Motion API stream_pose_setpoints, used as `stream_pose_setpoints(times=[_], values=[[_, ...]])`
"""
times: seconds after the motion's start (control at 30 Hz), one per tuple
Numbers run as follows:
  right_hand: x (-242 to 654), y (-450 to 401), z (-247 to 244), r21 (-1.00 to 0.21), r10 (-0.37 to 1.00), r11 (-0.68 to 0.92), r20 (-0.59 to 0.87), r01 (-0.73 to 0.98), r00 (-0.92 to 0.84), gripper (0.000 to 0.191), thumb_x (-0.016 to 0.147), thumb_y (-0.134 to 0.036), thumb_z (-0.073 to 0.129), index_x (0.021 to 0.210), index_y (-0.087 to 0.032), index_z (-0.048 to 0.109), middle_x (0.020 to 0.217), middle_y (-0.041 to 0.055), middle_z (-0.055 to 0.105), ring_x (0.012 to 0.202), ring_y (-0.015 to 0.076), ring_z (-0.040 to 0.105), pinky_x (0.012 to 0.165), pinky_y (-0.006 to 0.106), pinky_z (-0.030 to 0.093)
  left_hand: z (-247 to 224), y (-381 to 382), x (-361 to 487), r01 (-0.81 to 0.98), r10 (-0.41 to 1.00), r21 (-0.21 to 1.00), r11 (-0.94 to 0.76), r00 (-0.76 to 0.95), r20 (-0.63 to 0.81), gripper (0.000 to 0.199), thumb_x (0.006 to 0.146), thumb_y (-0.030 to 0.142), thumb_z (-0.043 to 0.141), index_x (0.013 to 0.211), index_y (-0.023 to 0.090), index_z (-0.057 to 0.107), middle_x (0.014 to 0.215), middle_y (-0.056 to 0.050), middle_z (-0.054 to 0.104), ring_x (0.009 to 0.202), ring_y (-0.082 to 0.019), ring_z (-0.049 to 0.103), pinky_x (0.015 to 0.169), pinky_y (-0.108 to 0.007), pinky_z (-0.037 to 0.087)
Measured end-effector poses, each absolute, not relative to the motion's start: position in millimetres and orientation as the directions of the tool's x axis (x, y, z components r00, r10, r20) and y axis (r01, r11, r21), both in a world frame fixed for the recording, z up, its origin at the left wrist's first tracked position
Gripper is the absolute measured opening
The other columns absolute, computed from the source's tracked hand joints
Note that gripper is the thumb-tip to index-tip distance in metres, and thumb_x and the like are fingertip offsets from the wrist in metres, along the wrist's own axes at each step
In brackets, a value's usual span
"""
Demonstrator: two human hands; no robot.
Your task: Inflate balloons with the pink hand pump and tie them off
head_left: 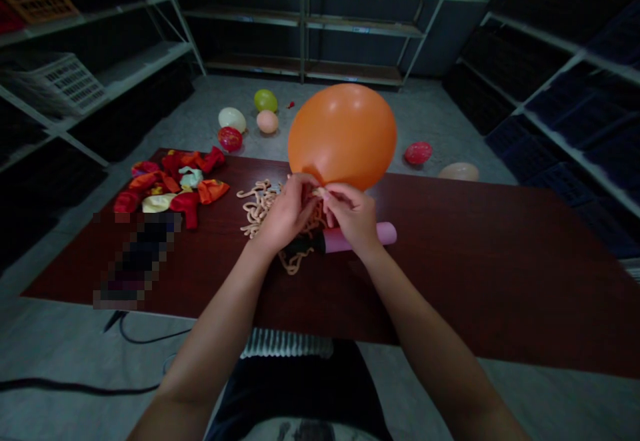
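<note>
A large inflated orange balloon point(343, 134) rises just beyond my hands, above the far edge of the table. My left hand point(290, 211) and my right hand point(353, 214) meet at its neck, fingertips pinched together there. A small pale bit shows between the fingers; its exact shape is hard to make out. Beneath and beside my left hand lies a heap of tan cord pieces point(256, 209). Under my right hand rests a pink cylinder point(386, 233) with a black part at its left end, probably a hand pump.
Deflated balloons point(185, 204) in red, orange and pale colours lie on the table's left, near a pixelated dark object point(143, 254). Several inflated balloons point(233, 119) sit on the floor beyond the dark red table point(475, 261). Shelves point(355, 24) line the back and both sides.
</note>
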State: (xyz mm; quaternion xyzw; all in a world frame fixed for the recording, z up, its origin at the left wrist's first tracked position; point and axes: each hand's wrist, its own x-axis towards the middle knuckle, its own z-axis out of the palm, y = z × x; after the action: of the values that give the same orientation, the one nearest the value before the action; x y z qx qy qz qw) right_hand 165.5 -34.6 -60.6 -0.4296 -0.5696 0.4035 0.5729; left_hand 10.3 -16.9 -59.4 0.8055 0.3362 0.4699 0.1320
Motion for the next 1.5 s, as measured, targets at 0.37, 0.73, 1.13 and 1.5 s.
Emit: stream_pose_setpoints(times=[0.37,0.73,1.13,1.5], values=[[167.9,-33.1,-58.1,-0.959,0.966,0.225,0.243,-0.173,-0.092,0.028,0.082,-0.048,0.073,0.089,-0.021,0.067,0.063,-0.0051,0.065,0.043,0.0072,0.055,0.044,0.022,0.044,-54.1,-15.5,10.8,0.338,0.606,0.527,-0.78,0.2,0.77,0.009,0.1,0.025,0.057,0.093,0.019,0.06,0.089,-0.005,0.064,0.085,-0.018,0.06,0.077,-0.032,0.048],[164.2,-36.5,-59.0,-0.969,0.966,0.246,0.245,-0.005,-0.087,0.035,0.085,-0.054,0.067,0.085,-0.02,0.066,0.061,-0.0043,0.064,0.041,0.0064,0.053,0.04,0.019,0.041,-58.7,-17.9,23.4,-0.362,0.949,0.88,-0.309,-0.054,0.311,0.031,0.09,0.047,0.068,0.084,0.021,0.052,0.075,0.001,0.051,0.062,-0.012,0.049,0.06,-0.024,0.044],[162.4,-39.5,-63.8,-0.93,0.937,0.34,0.322,0.138,-0.134,0.026,0.091,-0.046,0.062,0.086,-0.021,0.068,0.061,-0.0039,0.061,0.045,0.0076,0.055,0.045,0.02,0.042,-44.3,-15.8,10.7,-0.619,0.994,0.778,-0.105,-0.06,0.086,0.029,0.087,0.04,0.071,0.08,0.02,0.052,0.067,0.003,0.041,0.053,-0.009,0.04,0.054,-0.019,0.043],[166.6,-35.4,-60.9,-0.952,0.952,0.306,0.306,-0.025,-0.024,0.029,0.088,-0.048,0.065,0.091,-0.02,0.069,0.062,-0.0047,0.062,0.042,0.0067,0.054,0.042,0.019,0.043,-53.9,-16.1,16.7,-0.068,0.871,0.87,-0.489,0.01,0.49,0.023,0.089,0.04,0.073,0.089,0.017,0.072,0.081,-0.003,0.061,0.075,-0.014,0.054,0.071,-0.024,0.046]])
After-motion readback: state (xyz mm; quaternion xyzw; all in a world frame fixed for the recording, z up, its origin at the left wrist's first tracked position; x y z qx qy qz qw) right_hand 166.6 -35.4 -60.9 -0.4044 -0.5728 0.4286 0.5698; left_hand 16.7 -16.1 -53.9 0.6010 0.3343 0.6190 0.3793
